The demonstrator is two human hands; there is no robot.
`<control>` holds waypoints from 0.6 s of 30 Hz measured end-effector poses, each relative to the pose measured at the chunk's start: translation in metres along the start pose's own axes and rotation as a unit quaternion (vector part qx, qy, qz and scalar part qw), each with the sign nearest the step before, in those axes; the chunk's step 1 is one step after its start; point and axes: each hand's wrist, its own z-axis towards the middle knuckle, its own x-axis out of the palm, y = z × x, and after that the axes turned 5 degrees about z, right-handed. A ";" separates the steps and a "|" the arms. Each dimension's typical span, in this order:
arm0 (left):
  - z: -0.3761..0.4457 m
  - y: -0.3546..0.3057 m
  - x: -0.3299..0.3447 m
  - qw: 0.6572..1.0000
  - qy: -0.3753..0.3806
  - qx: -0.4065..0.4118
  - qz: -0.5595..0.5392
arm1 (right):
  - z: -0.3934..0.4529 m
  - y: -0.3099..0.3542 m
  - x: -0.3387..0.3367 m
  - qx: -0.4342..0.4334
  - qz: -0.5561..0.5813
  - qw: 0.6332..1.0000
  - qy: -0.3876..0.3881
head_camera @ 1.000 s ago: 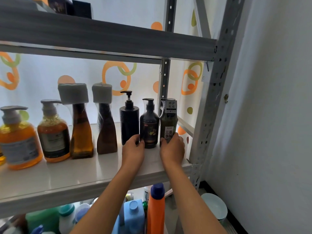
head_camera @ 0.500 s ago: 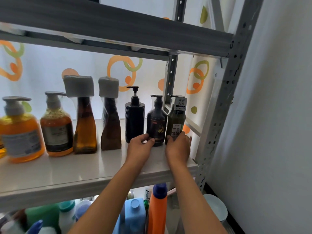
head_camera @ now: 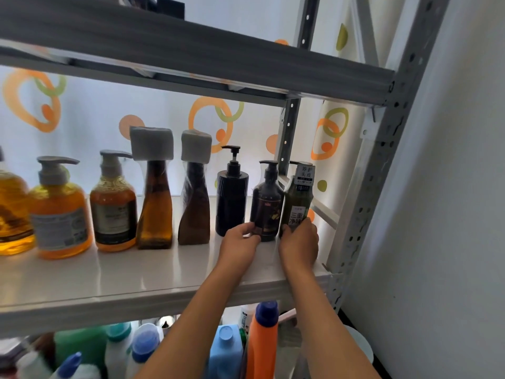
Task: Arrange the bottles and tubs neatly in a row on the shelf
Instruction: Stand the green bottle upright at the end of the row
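Observation:
A row of bottles stands along the back of the white shelf (head_camera: 142,274). From the right: a dark green pump bottle (head_camera: 298,195) with a white label, a dark brown pump bottle (head_camera: 266,201), a black ribbed pump bottle (head_camera: 231,195), two tall brown bottles (head_camera: 194,214) (head_camera: 155,214) with white wrapped tops, and several orange pump bottles (head_camera: 61,214). My left hand (head_camera: 240,246) pinches the base of the dark brown bottle. My right hand (head_camera: 299,243) grips the base of the green bottle. Both bottles stand upright, touching each other.
A grey shelf board (head_camera: 191,47) hangs close overhead. A perforated metal post (head_camera: 363,214) stands right of the green bottle, then a white wall. Below the shelf are an orange bottle with a blue cap (head_camera: 262,340), blue jugs (head_camera: 225,351) and a white bowl (head_camera: 360,348).
My left hand slid right from the black bottle's base to the dark brown bottle's base. My right hand stays on the green bottle. The camera moved closer and tilted.

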 end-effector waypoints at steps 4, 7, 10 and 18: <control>-0.004 -0.003 -0.001 1.000 -0.005 -0.011 -0.012 | -0.002 0.000 0.000 0.000 0.008 1.000 0.002; -0.005 -0.006 -0.003 1.000 -0.004 -0.011 -0.010 | -0.009 0.003 -0.007 -0.013 0.013 0.999 -0.038; -0.007 -0.011 -0.007 0.999 0.005 -0.017 -0.040 | -0.019 0.009 -0.021 -0.105 0.026 0.992 -0.064; -0.008 -0.025 -0.027 0.996 -0.022 0.047 -0.077 | -0.023 0.075 -0.018 -0.246 0.072 0.962 0.093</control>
